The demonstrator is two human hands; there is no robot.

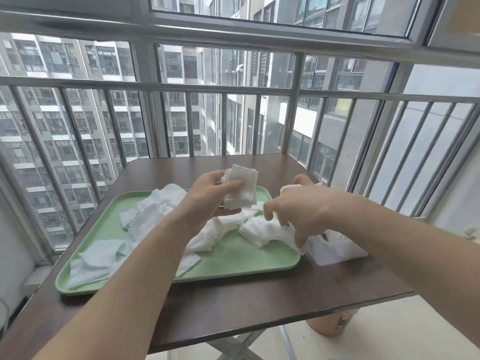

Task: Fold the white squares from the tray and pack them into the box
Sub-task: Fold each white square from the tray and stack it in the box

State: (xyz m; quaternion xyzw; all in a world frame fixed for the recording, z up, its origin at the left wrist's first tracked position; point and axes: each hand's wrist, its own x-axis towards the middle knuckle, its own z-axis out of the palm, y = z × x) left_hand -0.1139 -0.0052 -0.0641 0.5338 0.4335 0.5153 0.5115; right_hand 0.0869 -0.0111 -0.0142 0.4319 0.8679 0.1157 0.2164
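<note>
One hand (298,211) overhangs tray's (233,258) right edge.

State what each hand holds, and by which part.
Left hand pinches a stack of folded white fabric squares by its left edge, thumb on front. Right hand rests on loose white squares; a grip cannot be told.

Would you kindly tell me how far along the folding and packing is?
Done: a small folded stack, gripped in the left hand above the tray. In hand: the right hand reaches into the loose squares beside the box; a grip isn't clear. Left: many of them lie unfolded on the tray, and the box's contents are hidden.
</note>
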